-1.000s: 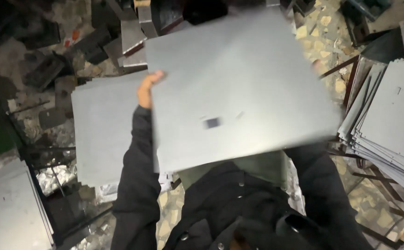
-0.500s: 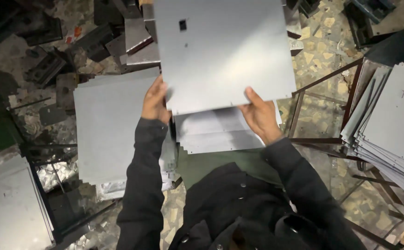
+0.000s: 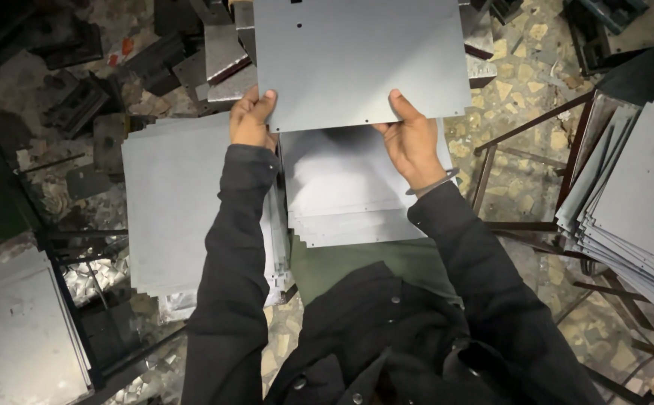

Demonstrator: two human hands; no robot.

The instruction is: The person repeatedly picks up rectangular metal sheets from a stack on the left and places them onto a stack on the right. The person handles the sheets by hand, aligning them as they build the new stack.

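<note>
The left hand (image 3: 250, 120) and right hand (image 3: 409, 139) grip the near edge of a grey metal sheet (image 3: 361, 60), thumbs on top, fingers closed underneath; it hangs above the stack of sheets (image 3: 349, 195) on the lap.

A sheet stack (image 3: 184, 217) lies at left, another stack (image 3: 634, 210) leans on a brown metal frame (image 3: 522, 127) at right. Dark metal blocks (image 3: 79, 97) sit on the littered stone floor (image 3: 522, 67).
</note>
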